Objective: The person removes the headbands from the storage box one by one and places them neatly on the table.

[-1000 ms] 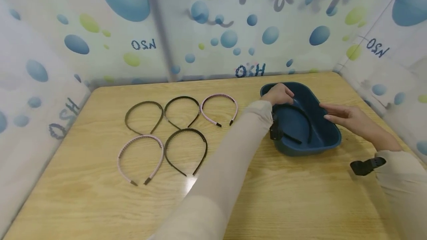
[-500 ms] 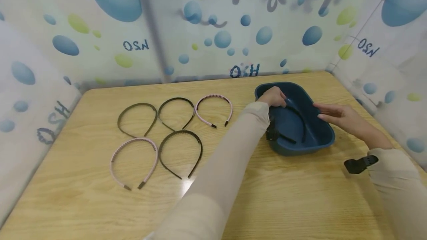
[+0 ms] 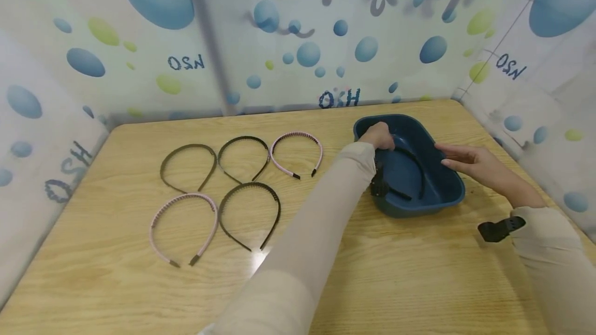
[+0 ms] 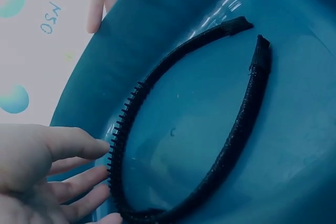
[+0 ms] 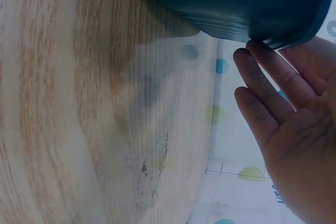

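Note:
A black toothed headband (image 4: 236,124) lies in the dark blue basin (image 3: 451,190) at the right of the table. My left hand (image 3: 379,136) reaches down into the basin by the headband's curved end. In the left wrist view, its thumb and loosely spread fingers (image 4: 86,177) are right at the headband's teeth, all on the outer side of the band. My right hand (image 3: 479,164) holds the basin's right rim, thumb over the inside and a finger against the outer wall. Its other fingers (image 5: 257,114) extend straight, apart from the wall.
Several headbands lie left of the basin: a pink one (image 3: 318,154) and black ones (image 3: 244,137) (image 3: 279,211) (image 3: 188,145) in the back and front rows, plus a pink one (image 3: 153,226) front left. A patterned curtain (image 3: 288,40) rises behind the wooden table (image 3: 396,283).
The head view has turned slightly, so everything sits further left. My left hand has moved slightly lower into the basin; my right hand stays at the rim.

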A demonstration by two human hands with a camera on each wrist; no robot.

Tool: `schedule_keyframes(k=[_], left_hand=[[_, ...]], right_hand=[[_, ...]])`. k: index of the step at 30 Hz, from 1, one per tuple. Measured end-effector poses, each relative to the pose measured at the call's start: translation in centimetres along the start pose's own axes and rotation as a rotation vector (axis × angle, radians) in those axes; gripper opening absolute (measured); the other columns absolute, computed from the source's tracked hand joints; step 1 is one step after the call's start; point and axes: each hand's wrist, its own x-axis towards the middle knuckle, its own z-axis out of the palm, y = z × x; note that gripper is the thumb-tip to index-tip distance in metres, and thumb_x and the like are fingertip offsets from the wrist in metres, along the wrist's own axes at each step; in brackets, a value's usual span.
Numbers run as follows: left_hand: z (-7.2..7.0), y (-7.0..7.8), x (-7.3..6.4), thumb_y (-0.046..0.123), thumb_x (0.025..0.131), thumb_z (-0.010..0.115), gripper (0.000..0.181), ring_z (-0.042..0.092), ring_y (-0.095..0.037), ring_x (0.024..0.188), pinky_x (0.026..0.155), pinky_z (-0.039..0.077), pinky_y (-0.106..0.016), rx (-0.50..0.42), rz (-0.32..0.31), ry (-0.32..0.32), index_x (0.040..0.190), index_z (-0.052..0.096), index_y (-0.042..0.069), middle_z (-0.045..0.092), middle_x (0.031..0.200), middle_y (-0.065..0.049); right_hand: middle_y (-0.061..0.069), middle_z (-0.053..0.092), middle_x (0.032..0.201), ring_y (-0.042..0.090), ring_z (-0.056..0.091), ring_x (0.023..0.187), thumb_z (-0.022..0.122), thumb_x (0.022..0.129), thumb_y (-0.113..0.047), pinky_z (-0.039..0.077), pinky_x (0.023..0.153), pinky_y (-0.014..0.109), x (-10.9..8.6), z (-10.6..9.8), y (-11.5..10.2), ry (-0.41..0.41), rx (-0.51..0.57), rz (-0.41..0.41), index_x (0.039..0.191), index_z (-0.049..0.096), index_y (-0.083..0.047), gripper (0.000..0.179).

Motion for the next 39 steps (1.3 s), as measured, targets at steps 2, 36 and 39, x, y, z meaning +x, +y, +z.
schedule_keyframes(k=[2, 36, 39], left_hand=[[1.2, -0.8, 3.5, 0.012, 0.084, 0.062, 0.017, 0.046, -0.018, 0.073, 0.058, 0.039, -0.030, 0.011, -0.017, 0.010, 0.100, 0.056, 0.008, 0.051, 0.094, -0.003], [-0.7, 0.9, -4.0, 0.001, 0.093, 0.045, 0.019, 0.026, -0.011, 0.049, 0.042, 0.023, -0.022, 0.046, -0.057, 0.054, 0.110, 0.054, 0.006, 0.051, 0.104, -0.004], [-0.7, 0.9, -4.1, 0.002, 0.094, 0.045, 0.019, 0.031, -0.011, 0.050, 0.043, 0.024, -0.022, 0.049, -0.049, 0.059, 0.110, 0.054, 0.006, 0.051, 0.104, -0.004]], right_hand=[[0.019, 0.036, 0.140, -0.017, 0.041, 0.101, 0.052, 0.094, -0.018, 0.039, 0.077, 0.007, 0.0, 0.0, 0.0, 0.000, 0.002, 0.000, 0.139, 0.039, -0.004, 0.049], [0.009, 0.038, 0.140, -0.016, 0.043, 0.101, 0.052, 0.095, -0.018, 0.040, 0.078, 0.008, 0.0, 0.1, 0.0, -0.003, 0.032, 0.004, 0.139, 0.039, -0.003, 0.049], [0.010, 0.038, 0.140, -0.016, 0.042, 0.102, 0.052, 0.095, -0.018, 0.040, 0.077, 0.008, -0.1, 0.1, -0.1, -0.004, 0.030, 0.006, 0.139, 0.039, -0.003, 0.049]])
